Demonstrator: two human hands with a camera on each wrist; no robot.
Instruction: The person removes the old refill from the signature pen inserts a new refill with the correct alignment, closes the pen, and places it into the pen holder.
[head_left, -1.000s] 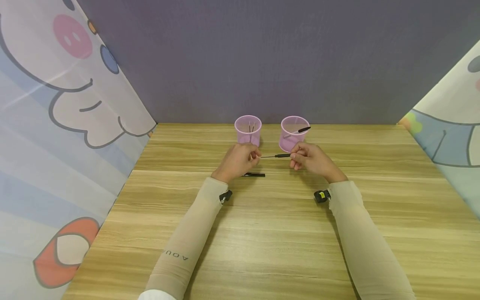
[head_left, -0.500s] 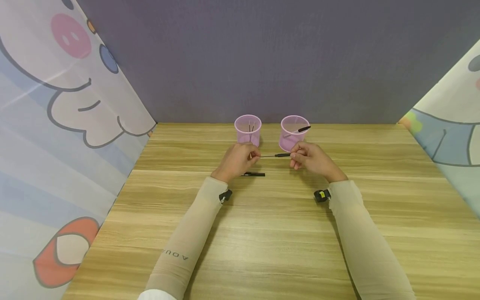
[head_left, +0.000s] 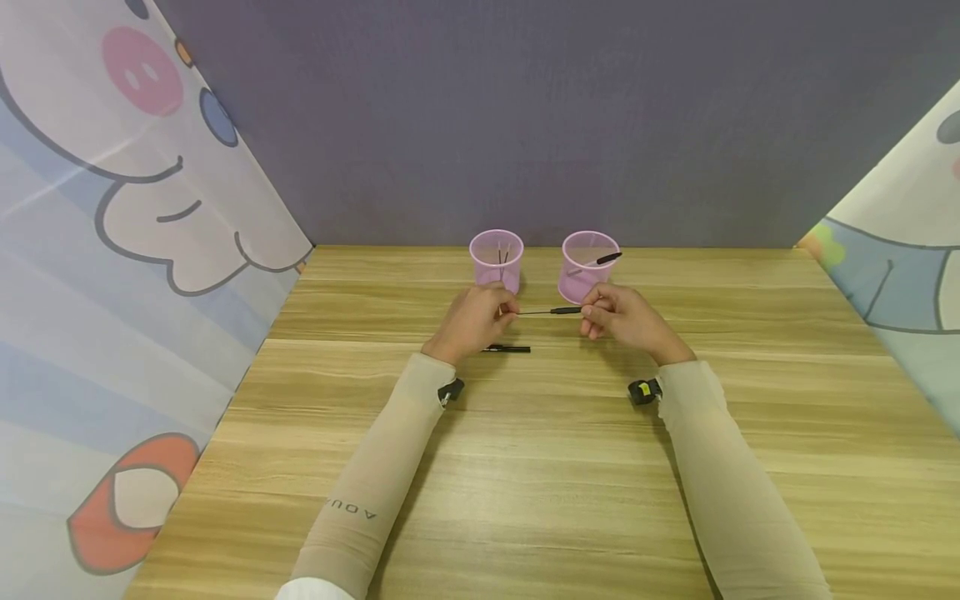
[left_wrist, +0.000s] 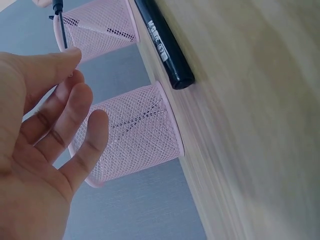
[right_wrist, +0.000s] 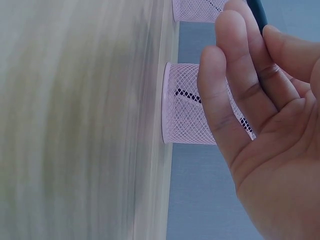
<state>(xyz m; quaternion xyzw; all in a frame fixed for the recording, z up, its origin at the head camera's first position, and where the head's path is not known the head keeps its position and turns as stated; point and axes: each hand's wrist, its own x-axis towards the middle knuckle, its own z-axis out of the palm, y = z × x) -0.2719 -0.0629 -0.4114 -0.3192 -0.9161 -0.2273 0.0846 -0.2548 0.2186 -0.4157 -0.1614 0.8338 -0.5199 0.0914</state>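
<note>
Both hands hold a thin dark rod with a thicker black handle, stretched level between them just above the table. My left hand pinches the thin end; in the left wrist view the rod passes behind the thumb, with the other fingers loosely bent. At the opposite end, thumb and forefinger of my right hand grip the black handle. A black marker-like pen with white lettering lies on the table beside my left hand, which partly hides it in the head view.
Two pink mesh cups stand near the back wall. Several thin dark sticks lean in the left cup; the right cup, behind my right fingers, holds a slanted pen with a black end. A grey panel rises behind the table.
My left fingertips have shifted very slightly to the left at the rod's thin end. My right hand, the cups and the pen on the table stay as they were.
</note>
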